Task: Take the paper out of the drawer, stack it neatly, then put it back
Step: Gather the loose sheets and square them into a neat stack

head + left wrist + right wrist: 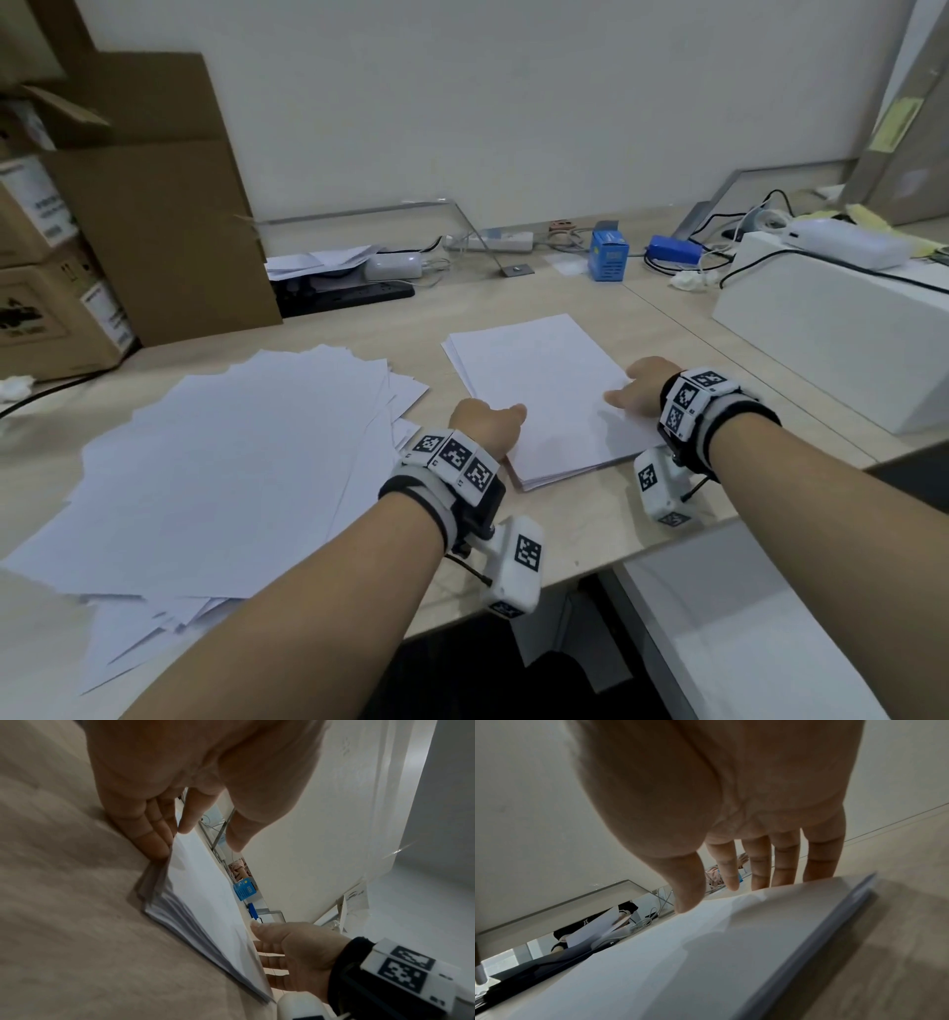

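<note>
Neat paper stack [544,395] near table [590,519] front edge, left hand [488,421] and right hand [642,385] flat-fingered against its sides, gripping nothing, loose sheets [231,462] toward left edge

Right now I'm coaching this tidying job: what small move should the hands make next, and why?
Probably squeeze both hands inward to square the small neat stack of white paper. The left hand and right hand flank its long edges with fingers fairly straight, and its near corner sheets look slightly offset. The loose fanned pile of white sheets still waits beside it.
</note>
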